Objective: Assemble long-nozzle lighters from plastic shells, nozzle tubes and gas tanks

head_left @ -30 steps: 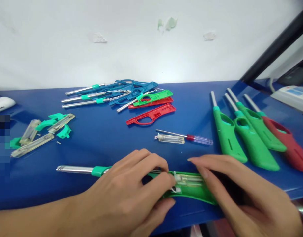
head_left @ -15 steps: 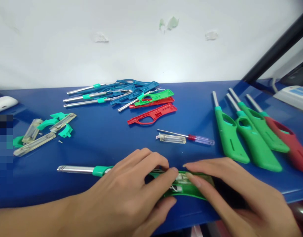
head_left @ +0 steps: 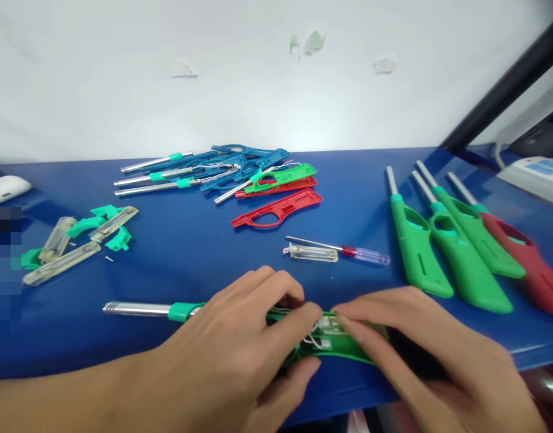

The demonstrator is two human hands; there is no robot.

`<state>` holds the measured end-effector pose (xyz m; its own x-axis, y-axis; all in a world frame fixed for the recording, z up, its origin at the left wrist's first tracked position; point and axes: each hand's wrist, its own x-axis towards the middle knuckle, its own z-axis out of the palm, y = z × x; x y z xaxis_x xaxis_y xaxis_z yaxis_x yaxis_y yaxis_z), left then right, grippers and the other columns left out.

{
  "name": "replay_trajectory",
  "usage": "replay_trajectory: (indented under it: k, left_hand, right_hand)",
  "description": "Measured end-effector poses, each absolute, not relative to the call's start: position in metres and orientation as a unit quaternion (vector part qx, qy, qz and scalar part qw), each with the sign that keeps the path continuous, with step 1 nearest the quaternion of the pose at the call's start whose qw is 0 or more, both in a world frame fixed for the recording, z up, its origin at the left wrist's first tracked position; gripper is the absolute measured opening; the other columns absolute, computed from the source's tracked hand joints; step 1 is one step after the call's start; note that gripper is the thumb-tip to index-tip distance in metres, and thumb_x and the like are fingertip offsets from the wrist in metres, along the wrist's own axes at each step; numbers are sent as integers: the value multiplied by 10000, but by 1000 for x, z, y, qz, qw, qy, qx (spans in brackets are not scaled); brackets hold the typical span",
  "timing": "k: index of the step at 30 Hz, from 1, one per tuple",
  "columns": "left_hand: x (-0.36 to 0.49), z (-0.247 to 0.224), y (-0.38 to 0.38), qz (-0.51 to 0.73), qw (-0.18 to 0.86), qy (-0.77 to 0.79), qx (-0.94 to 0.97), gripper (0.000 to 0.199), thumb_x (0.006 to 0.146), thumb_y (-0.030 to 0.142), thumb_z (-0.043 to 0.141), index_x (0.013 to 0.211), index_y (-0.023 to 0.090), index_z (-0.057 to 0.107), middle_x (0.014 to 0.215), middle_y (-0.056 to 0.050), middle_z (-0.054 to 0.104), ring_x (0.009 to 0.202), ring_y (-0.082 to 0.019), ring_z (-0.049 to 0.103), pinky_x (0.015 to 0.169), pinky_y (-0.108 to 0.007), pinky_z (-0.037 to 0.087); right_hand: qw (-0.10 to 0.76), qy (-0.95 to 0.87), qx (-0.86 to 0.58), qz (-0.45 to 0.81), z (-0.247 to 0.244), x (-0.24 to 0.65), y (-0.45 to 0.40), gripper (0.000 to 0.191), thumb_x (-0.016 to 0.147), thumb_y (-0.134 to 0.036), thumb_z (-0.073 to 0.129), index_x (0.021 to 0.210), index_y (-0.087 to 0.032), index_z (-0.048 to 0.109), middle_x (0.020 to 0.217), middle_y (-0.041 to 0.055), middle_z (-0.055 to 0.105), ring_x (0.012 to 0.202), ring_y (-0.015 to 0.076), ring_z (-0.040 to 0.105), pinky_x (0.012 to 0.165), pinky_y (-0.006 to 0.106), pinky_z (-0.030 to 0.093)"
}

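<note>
Green plastic half-shell (head_left: pixel 353 350), one, lies open on the blue table (head_left: pixel 190 240); left hand (head_left: pixel 226 337) curls closed over its middle, while right hand (head_left: pixel 439 343) has thumb and forefinger nearly together at the clear tank (head_left: pixel 331 325) inside, pinch uncertain. Care: light, even pressure, white wires (head_left: pixel 311 338) off the half-shell's rim. Beyond the half-shell: screwdriver (head_left: pixel 369 255); farther, red half-shell (head_left: pixel 281 210).

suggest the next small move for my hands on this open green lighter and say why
Probably ease the clear tank up with the right hand while the left hand steadies the open green shell. The right fingertips are at the tank, other clear tanks lie loose, and white wires beside it call for care.
</note>
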<state>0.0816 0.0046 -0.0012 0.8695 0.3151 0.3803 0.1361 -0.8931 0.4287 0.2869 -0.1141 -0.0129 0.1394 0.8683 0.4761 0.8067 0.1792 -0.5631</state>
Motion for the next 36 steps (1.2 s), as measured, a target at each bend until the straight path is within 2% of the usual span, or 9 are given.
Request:
replay_trajectory:
  k: [6,10,19,22,26,31,36]
  left_hand:
    - [82,1,3,256,146,122,948,145,1061,185,598,1155,151,703,1056,-52,728,953,-209,687,868,-366,612]
    - [78,-3,5,272,148,75,948,138,1057,185,606,1115,181,731,1062,-24,755,901,-173,695,809,-329,597]
    - [78,0,4,275,148,98,945,142,1037,162,633,1088,207,758,1075,-4,777,905,-163,732,828,-318,592]
    - [78,0,1,273,151,116,943,153,1046,159,618,1057,206,763,1074,-10,778,924,-170,740,863,-332,595]
    - [79,-2,4,261,155,109,947,168,1047,164,611,1039,204,773,1078,-16,773,922,-173,740,839,-335,601]
    - [79,0,6,257,144,95,951,208,1072,196,572,1034,229,774,1078,-8,776,883,-164,737,805,-330,589]
    - [79,0,4,259,136,113,950,220,1080,204,563,1025,247,771,1083,3,779,864,-158,740,825,-336,581]
  right_hand:
    - [403,-658,-636,29,-15,289,-114,77,1031,-307,654,1010,-315,727,963,-85,780,884,74,753,800,119,599]
    - [401,-656,-639,26,-16,289,-115,72,1024,-307,661,995,-310,727,959,-73,781,882,86,756,792,131,606]
    - [401,-658,-637,27,-14,288,-113,71,1032,-307,654,1016,-319,723,965,-71,774,878,89,748,787,137,609]
    - [383,-674,-631,22,-18,290,-114,141,1053,-287,615,1105,-339,734,1023,-67,771,928,92,735,811,154,612]
    - [347,-702,-622,14,-25,296,-121,269,1093,-286,533,1263,-384,717,1131,-52,758,1089,127,684,888,213,603]
    - [340,-702,-626,19,-25,296,-123,266,1097,-310,513,1215,-399,733,1149,-41,725,1040,118,696,846,205,603]
    - [342,-701,-625,17,-25,295,-122,280,1102,-296,497,1234,-404,719,1168,-41,720,1081,134,678,867,229,593]
